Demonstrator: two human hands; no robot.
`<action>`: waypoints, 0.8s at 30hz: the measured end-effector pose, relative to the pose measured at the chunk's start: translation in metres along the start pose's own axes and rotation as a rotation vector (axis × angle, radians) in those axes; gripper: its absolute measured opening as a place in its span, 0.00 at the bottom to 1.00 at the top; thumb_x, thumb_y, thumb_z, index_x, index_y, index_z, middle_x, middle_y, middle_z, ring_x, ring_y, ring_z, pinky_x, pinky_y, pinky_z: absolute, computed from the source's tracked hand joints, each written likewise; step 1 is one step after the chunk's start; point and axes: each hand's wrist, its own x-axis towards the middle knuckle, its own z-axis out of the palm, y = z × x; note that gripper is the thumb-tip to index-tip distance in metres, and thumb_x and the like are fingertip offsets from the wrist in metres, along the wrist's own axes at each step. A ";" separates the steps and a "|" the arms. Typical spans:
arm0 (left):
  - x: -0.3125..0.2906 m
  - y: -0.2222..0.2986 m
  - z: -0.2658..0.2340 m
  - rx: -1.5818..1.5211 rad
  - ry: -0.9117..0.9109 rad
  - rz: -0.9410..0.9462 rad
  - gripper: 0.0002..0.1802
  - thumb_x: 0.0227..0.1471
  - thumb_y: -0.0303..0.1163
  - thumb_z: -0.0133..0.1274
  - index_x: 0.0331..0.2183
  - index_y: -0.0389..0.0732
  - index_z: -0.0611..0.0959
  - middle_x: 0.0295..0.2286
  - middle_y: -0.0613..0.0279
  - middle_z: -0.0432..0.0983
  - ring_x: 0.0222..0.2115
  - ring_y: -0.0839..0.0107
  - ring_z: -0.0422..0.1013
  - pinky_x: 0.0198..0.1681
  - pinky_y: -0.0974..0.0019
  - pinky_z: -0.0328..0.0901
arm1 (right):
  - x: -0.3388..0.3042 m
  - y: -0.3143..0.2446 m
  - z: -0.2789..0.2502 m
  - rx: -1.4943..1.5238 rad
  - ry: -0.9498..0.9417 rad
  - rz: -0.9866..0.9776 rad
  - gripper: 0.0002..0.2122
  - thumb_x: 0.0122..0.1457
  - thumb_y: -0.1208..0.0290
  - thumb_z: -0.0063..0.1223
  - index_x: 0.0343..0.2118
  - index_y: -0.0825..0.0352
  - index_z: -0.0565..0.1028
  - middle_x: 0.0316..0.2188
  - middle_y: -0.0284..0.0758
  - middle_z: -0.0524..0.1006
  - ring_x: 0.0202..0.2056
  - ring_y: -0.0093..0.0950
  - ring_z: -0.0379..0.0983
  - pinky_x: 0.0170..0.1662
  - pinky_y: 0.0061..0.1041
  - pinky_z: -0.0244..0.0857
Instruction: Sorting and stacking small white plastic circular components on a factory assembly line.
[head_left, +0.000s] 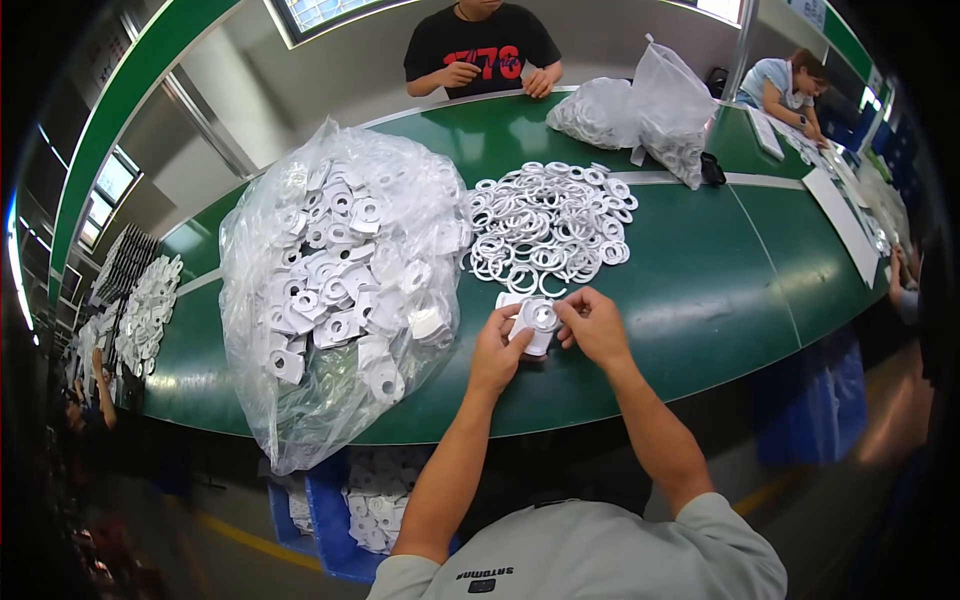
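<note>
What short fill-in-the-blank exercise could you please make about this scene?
The table is ____.
The ring pile lies to the ____ of the big clear bag.
The white part is between the left hand and the ____ hand.
The tub below the bag is ____.

Missing: green; right; right; blue.

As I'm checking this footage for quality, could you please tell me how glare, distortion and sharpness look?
Head view: the green table's front edge bows, and the corners fall to black; head view: pale glare marks the tabletop's left end, with highlights on the clear plastic bag; head view: left hand, right hand and white part look fairly sharp.
</note>
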 end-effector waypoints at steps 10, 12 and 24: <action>0.004 0.005 -0.004 -0.107 0.073 -0.031 0.13 0.61 0.34 0.43 0.42 0.35 0.66 0.35 0.47 0.75 0.27 0.62 0.78 0.23 0.67 0.74 | 0.019 0.007 -0.007 -0.058 0.227 -0.110 0.07 0.57 0.71 0.55 0.29 0.70 0.72 0.20 0.30 0.72 0.16 0.16 0.67 0.16 0.17 0.61; 0.008 0.011 -0.002 -0.162 0.178 -0.016 0.13 0.62 0.36 0.42 0.42 0.36 0.66 0.32 0.48 0.76 0.28 0.62 0.78 0.21 0.69 0.72 | 0.032 0.015 -0.025 -0.448 0.297 -0.369 0.07 0.56 0.72 0.56 0.29 0.70 0.74 0.21 0.32 0.72 0.19 0.20 0.70 0.21 0.22 0.64; 0.017 0.006 -0.007 -0.198 0.154 -0.006 0.12 0.61 0.32 0.40 0.43 0.35 0.66 0.37 0.47 0.75 0.29 0.58 0.78 0.22 0.66 0.74 | 0.050 0.018 -0.005 -0.680 0.242 -0.598 0.04 0.52 0.74 0.58 0.30 0.66 0.76 0.31 0.36 0.69 0.33 0.35 0.71 0.35 0.31 0.66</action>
